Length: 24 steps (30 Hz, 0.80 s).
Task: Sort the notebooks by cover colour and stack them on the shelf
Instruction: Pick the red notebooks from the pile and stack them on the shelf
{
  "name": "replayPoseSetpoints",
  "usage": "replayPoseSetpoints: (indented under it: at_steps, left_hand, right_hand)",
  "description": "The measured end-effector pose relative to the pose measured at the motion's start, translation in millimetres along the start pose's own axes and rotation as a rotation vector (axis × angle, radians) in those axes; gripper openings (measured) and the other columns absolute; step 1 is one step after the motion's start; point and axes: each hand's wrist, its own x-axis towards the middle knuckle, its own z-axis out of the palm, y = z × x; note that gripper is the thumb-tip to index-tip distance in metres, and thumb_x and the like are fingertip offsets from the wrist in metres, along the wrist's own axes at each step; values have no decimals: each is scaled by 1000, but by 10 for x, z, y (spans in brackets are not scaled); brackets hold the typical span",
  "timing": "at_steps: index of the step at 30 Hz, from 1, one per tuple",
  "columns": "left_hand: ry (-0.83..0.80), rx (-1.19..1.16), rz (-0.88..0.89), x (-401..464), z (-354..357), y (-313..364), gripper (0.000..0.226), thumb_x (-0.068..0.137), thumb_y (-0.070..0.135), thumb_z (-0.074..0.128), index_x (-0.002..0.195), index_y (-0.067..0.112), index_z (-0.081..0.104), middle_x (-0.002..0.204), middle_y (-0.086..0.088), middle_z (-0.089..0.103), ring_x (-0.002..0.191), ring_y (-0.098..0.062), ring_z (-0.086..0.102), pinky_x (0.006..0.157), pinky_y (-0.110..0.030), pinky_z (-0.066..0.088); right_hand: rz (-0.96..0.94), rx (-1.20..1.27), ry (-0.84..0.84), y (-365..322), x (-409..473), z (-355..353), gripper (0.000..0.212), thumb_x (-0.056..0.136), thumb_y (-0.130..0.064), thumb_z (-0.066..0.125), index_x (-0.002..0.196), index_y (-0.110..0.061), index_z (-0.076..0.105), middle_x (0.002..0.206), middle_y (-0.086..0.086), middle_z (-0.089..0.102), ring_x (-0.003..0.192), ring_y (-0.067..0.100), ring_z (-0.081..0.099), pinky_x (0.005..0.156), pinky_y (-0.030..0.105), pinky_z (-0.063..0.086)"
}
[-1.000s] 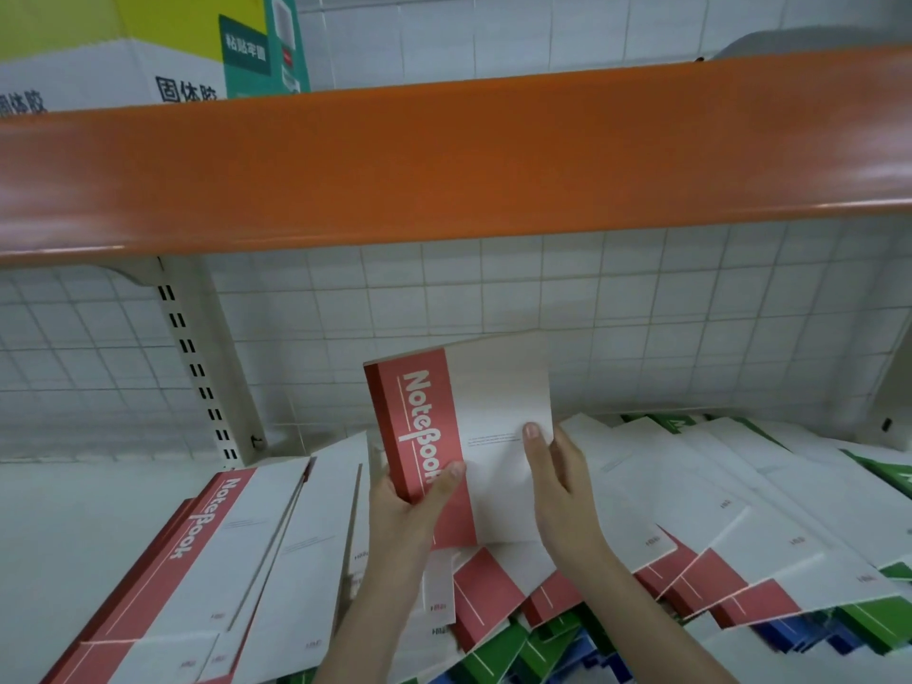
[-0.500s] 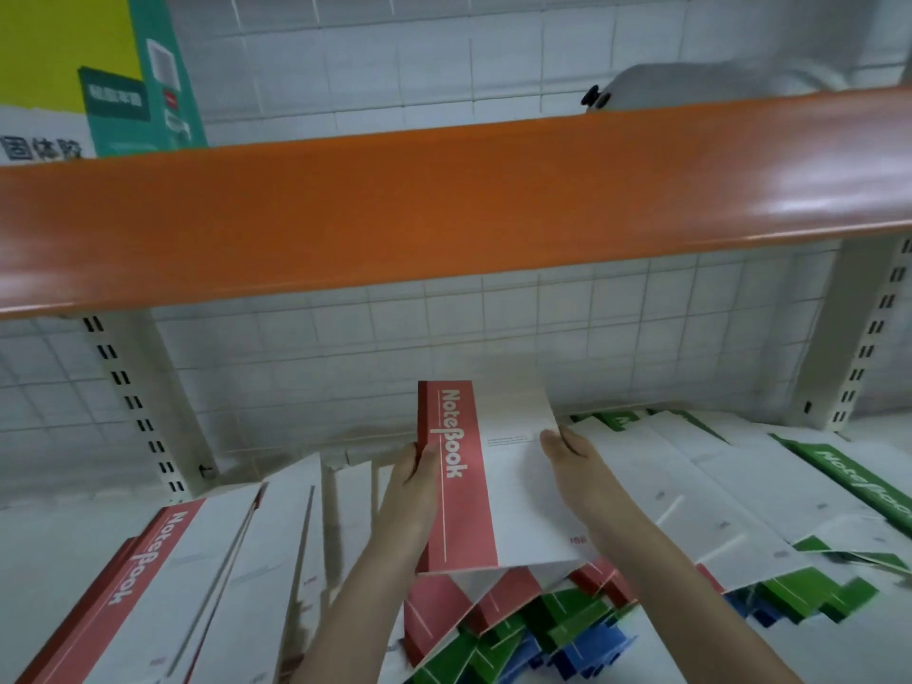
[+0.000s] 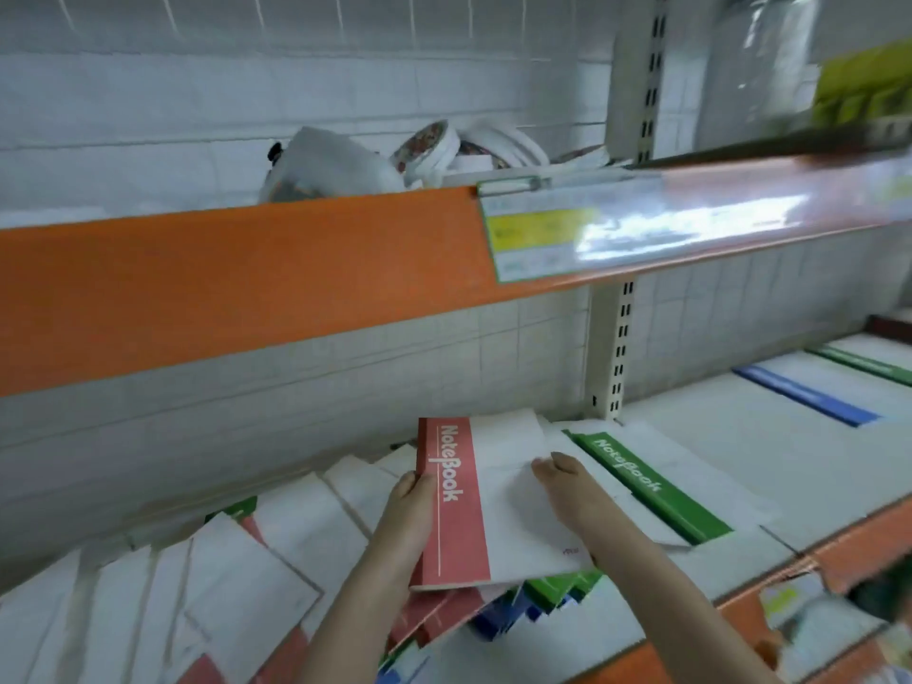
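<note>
Now the shelf point(image 3: 715, 466) fills lower frame, a loose pile point(image 3: 296, 550) lower left. At centre a red notebook point(image 3: 474, 506) is gripped by both hands: left hand point(image 3: 412, 510) at the spine, right hand point(image 3: 567, 486) on the cover. Likely sorting; next it needs a red stack.

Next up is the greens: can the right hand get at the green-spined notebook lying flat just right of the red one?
Probably yes. The green-spined notebook lies uncovered beside the right hand, but that hand is helping hold the red-spined notebook and must let go first.
</note>
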Motion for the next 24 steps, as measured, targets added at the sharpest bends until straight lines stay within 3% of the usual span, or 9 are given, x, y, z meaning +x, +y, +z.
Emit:
replayPoseSetpoints:
  at_steps: [2, 3, 5, 7, 12, 15, 16, 20, 24]
  left_hand:
    - [-41, 15, 5, 21, 313, 68, 33, 99, 45, 39, 115, 21, 56, 67, 7, 71, 56, -10, 69, 52, -21, 46]
    - [-63, 20, 5, 21, 476, 106, 33, 99, 45, 39, 116, 22, 56, 72, 6, 72, 59, -11, 69, 52, -21, 45]
    - [-102, 37, 3, 6, 813, 173, 33, 99, 46, 39, 116, 23, 55, 79, 3, 71, 60, -11, 68, 48, -20, 46]
    - [-153, 46, 6, -16, 1155, 217, 32, 98, 49, 39, 110, 24, 56, 76, 4, 71, 56, -10, 68, 46, -18, 46]
    - [-254, 48, 20, -49, 2076, 312, 32, 98, 49, 39, 113, 25, 55, 81, 2, 71, 62, -13, 70, 52, -22, 48]
    - [-307, 55, 44, -71, 2650, 327, 30, 99, 42, 40, 113, 22, 57, 88, -2, 70, 74, -20, 69, 62, -27, 51]
    - [-328, 78, 53, -91, 2837, 322, 29, 99, 44, 40, 109, 23, 58, 89, -2, 71, 76, -20, 69, 64, -27, 51]
    - [-435, 113, 83, -208, 3582, 304, 26, 99, 43, 38, 100, 27, 58, 90, 0, 71, 77, -18, 69, 65, -28, 51]
    - [-567, 111, 69, -412, 4264, 303, 27, 100, 39, 40, 105, 21, 59, 93, -5, 71, 81, -22, 70, 71, -31, 54]
  right_hand:
    - [48, 21, 33, 110, 39, -289, 36, 102, -27, 36, 133, -12, 43, 122, 15, 51, 96, 18, 50, 71, 24, 31]
    - [58, 24, 50, 169, 45, -435, 31, 101, -27, 37, 128, -14, 47, 114, 13, 53, 93, 18, 50, 74, 25, 31]
    - [78, 47, 87, 335, 77, -725, 14, 101, -26, 37, 97, -21, 49, 87, 3, 49, 75, 14, 47, 70, 27, 31]
    - [90, 93, 111, 514, 114, -1027, 24, 100, -23, 37, 77, -19, 44, 77, 0, 46, 67, 13, 45, 63, 27, 32]
    - [130, 114, 238, 893, 111, -1829, 19, 100, -22, 39, 84, -14, 47, 79, 1, 45, 71, 15, 48, 63, 27, 33]
    - [163, 114, 322, 1123, 79, -2311, 25, 100, -22, 39, 115, -5, 51, 92, 3, 40, 99, 25, 53, 72, 26, 29]
    - [169, 122, 350, 1216, 51, -2470, 26, 100, -23, 39, 117, -6, 50, 94, 3, 40, 98, 24, 51, 71, 26, 30]
    - [196, 161, 455, 1618, -85, -3059, 10, 99, -25, 40, 98, -17, 45, 87, 0, 44, 77, 11, 48, 56, 22, 31]
    - [224, 237, 549, 2004, -224, -3590, 17, 95, -13, 42, 80, -11, 48, 76, 8, 45, 72, 21, 46, 66, 30, 33]
